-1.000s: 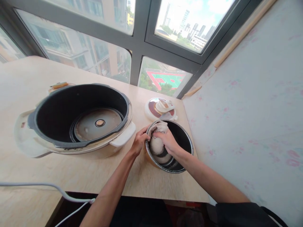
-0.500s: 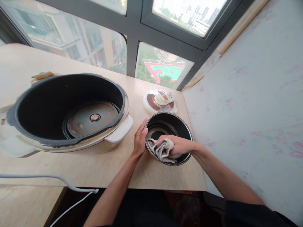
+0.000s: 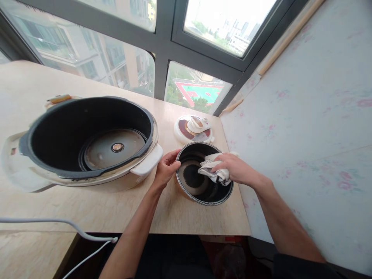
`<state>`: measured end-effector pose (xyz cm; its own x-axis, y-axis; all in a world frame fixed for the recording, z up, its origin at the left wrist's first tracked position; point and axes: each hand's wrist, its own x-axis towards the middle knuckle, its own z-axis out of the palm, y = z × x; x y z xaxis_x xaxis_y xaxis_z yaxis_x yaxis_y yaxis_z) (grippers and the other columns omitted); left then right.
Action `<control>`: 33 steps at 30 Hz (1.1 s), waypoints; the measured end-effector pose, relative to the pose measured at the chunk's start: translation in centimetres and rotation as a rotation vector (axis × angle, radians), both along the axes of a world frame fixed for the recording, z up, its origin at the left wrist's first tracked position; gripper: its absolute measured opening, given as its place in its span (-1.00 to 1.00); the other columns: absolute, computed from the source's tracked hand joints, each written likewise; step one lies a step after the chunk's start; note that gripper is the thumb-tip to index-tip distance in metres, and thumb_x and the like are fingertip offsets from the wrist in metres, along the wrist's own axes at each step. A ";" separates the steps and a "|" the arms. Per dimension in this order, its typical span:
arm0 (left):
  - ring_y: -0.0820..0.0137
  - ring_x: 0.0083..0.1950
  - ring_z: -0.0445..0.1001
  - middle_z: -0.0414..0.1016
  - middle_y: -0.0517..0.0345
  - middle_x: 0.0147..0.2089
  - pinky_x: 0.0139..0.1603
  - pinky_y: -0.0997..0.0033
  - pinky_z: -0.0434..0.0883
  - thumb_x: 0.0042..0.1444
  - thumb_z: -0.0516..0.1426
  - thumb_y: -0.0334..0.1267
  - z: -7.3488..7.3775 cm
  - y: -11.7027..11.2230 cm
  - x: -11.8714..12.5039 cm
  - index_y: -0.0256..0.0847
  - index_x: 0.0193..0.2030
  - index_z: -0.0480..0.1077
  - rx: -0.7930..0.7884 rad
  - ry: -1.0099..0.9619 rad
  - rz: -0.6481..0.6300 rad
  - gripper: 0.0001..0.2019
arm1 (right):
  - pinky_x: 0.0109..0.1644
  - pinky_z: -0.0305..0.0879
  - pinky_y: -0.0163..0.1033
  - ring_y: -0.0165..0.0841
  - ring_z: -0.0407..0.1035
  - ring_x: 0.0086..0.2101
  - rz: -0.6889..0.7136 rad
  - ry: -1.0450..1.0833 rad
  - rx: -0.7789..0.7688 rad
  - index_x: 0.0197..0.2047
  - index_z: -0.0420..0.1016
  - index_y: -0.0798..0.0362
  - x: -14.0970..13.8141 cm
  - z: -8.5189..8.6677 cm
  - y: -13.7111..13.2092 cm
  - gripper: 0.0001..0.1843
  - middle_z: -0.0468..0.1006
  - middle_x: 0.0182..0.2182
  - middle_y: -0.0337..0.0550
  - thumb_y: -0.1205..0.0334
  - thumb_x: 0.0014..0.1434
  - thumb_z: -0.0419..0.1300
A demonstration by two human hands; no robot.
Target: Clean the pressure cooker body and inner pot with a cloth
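Observation:
A small black inner pot (image 3: pixel 203 193) stands on the wooden table (image 3: pixel 87 209) near its right edge. My left hand (image 3: pixel 166 169) grips the pot's left rim, fingers curled over it. My right hand (image 3: pixel 236 168) is closed on a crumpled grey-white cloth (image 3: pixel 213 170) and presses it against the pot's inner right wall. The pot's dark bottom shows a worn patch in the middle.
A large open cooker (image 3: pixel 84 143) with a dark interior and white handles sits to the left. A small white and brown lid (image 3: pixel 193 129) lies behind the pot. A white cable (image 3: pixel 75 232) runs along the table's front left. Windows lie behind; a floral wall stands at the right.
My right hand has carried the cloth from the pot's near left side round to its right wall. My left hand has stayed on the left rim. The view has shifted slightly.

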<state>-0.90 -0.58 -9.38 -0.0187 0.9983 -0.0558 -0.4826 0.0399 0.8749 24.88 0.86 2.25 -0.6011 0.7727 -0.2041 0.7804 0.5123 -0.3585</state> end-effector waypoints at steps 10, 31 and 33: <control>0.04 0.19 0.52 0.59 -0.14 0.08 0.30 -0.02 0.36 -0.25 0.34 -0.35 0.5 0.5 -0.4 -0.30 -0.01 0.53 -0.029 -0.017 -0.040 -0.46 | 0.18 0.14 0.01 -0.12 0.31 0.06 0.109 -0.006 0.403 0.08 0.63 -0.12 -3.4 -3.9 4.0 -0.69 0.51 0.05 0.02 0.21 0.40 0.11; 0.10 0.05 0.60 0.64 -0.03 -0.03 0.24 -0.02 0.43 -0.15 0.25 -0.34 1.6 0.0 1.1 -0.26 -0.10 0.61 -0.153 0.077 0.129 -0.61 | -0.19 0.19 -0.30 -0.29 0.41 -0.22 0.269 -0.105 -0.227 -0.10 0.69 -0.10 -3.0 -3.7 -2.4 -0.50 0.52 -0.23 -0.14 0.57 -0.03 0.23; 0.09 0.06 0.60 0.64 -0.02 -0.03 0.26 -0.03 0.43 -0.17 0.26 -0.34 1.8 0.0 1.0 -0.26 -0.12 0.62 -0.153 0.073 0.116 -0.62 | -0.21 0.18 -0.29 -0.27 0.41 -0.21 0.130 -0.174 -0.168 -0.09 0.68 -0.10 -2.5 -3.4 -2.6 -0.50 0.51 -0.22 -0.12 0.56 -0.02 0.21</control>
<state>0.06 -0.55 -7.60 -0.1431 0.9692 -0.2006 -0.4275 0.1223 0.8957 22.42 -1.69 -1.18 -0.6376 0.6378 -0.4321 0.7693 0.5570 -0.3131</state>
